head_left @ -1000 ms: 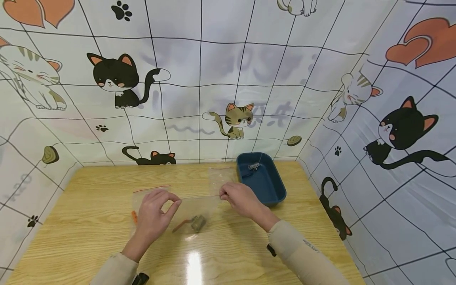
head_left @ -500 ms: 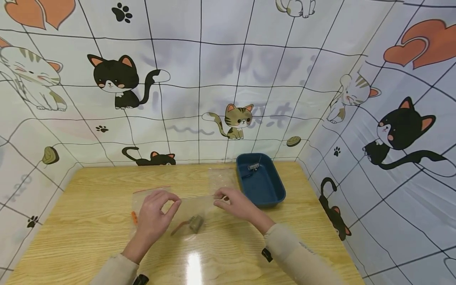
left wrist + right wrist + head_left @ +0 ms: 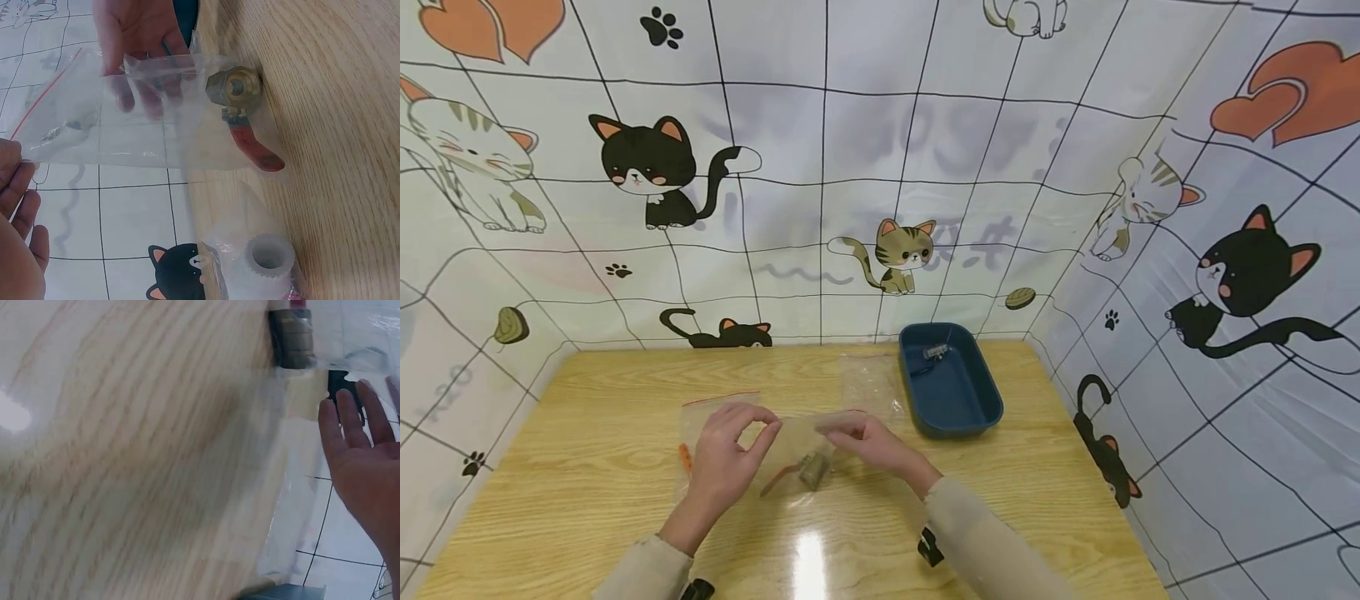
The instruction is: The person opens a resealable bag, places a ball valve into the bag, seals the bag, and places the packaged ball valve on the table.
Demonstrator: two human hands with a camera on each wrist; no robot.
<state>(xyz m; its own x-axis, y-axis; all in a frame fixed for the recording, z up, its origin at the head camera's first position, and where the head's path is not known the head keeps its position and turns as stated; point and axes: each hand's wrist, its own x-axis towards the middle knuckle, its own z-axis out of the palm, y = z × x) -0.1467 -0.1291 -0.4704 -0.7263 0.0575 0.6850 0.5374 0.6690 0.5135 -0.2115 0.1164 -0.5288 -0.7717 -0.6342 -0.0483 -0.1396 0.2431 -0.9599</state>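
Note:
A clear zip bag [image 3: 144,144] holds a brass ball valve [image 3: 234,87] with a red lever [image 3: 256,149]. My left hand [image 3: 730,450] pinches the bag's upper left corner, beside the red zip line in the left wrist view. At the bag's other side is my right hand [image 3: 872,442], its fingers [image 3: 147,94] long and nearly straight, seen through the film. The right wrist view shows this hand [image 3: 369,456] with fingers extended next to the bag, the brass valve body [image 3: 294,340] close by. The valve hangs low in the bag, close over the table.
A blue tray [image 3: 992,408] with a small metal piece [image 3: 936,352] inside stands at the back right. Another clear bag [image 3: 872,383] lies beside it. Left of my left hand is a bag [image 3: 700,412] with an orange piece [image 3: 685,458]; a white plastic fitting [image 3: 270,255] shows there.
My right hand has let go of the bag's right corner, spread its fingers and moved left along the top edge. My left hand has kept its pinch in place.

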